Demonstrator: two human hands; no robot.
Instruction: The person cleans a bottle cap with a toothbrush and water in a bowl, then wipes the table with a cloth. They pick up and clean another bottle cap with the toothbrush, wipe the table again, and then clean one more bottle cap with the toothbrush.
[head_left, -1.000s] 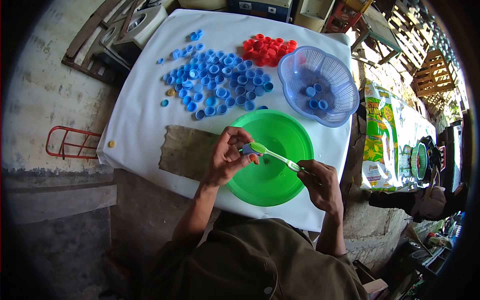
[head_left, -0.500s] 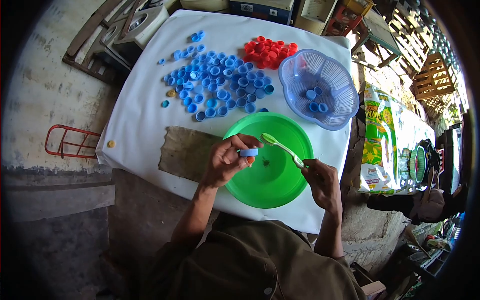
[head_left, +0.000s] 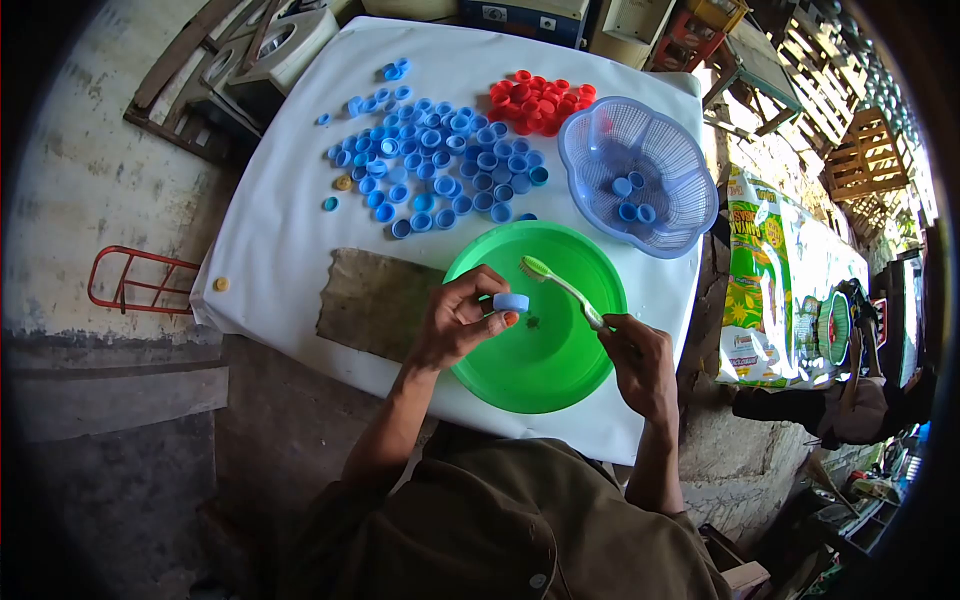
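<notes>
Between the thumb and fingers of my left hand [head_left: 458,318] is a light blue bottle cap [head_left: 511,302], held above the left part of a green basin [head_left: 535,385]. My right hand [head_left: 643,365] grips the handle end of a green and white toothbrush [head_left: 567,287] at the basin's right rim. The brush head points up and left, a short way above the cap and apart from it. A small dark patch [head_left: 532,322] shows in the bottom of the basin.
Many blue caps [head_left: 430,139] spread over the white-covered table [head_left: 270,210], with red caps [head_left: 540,102] piled behind. A blue-violet basket [head_left: 690,190] holds several blue caps. A brownish cloth [head_left: 375,300] lies left of the basin. Another person [head_left: 850,410] is at far right.
My left hand has shifted the cap slightly to the right and turned it a little. The toothbrush has moved slightly up and left, still in my right hand.
</notes>
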